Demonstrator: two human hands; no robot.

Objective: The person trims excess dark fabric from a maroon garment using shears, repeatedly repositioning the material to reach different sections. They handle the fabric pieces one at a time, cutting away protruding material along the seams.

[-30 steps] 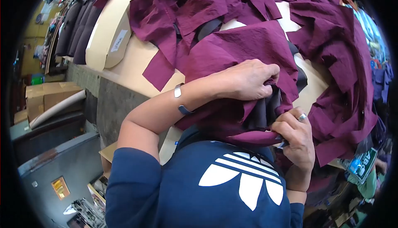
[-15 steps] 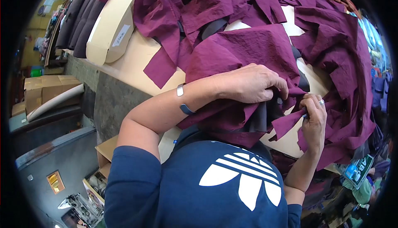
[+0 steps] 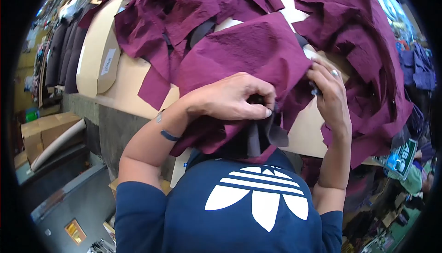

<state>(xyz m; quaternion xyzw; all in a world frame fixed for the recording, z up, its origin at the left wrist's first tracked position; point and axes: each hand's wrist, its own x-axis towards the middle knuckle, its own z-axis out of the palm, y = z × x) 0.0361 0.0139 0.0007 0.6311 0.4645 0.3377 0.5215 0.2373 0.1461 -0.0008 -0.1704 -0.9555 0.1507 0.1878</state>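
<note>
My left hand (image 3: 237, 97) pinches the edge of a maroon fabric piece (image 3: 248, 46), thumb pressed to the fingertips. Grey fabric flaps (image 3: 264, 138) hang just below that pinch, in front of my chest. At the right edge of the same piece is my right hand (image 3: 329, 87), a ring on one finger. Its fingers are curled, and a small dark object (image 3: 315, 89) shows by the fingertips, too little of it visible to name. The maroon piece drapes over the near side of the pale table (image 3: 306, 128).
Maroon cut pieces (image 3: 189, 4) lie heaped across the back, with more maroon cloth (image 3: 368, 69) on the right. A tan pattern board (image 3: 94, 64) with a white label and dark rolls (image 3: 62, 55) stand at the left. Below them sits a cardboard box (image 3: 48, 131).
My right hand has left the narrow maroon strip and moved up to the piece's right edge. My left hand keeps its pinch. The view has shifted, moving the scene left.
</note>
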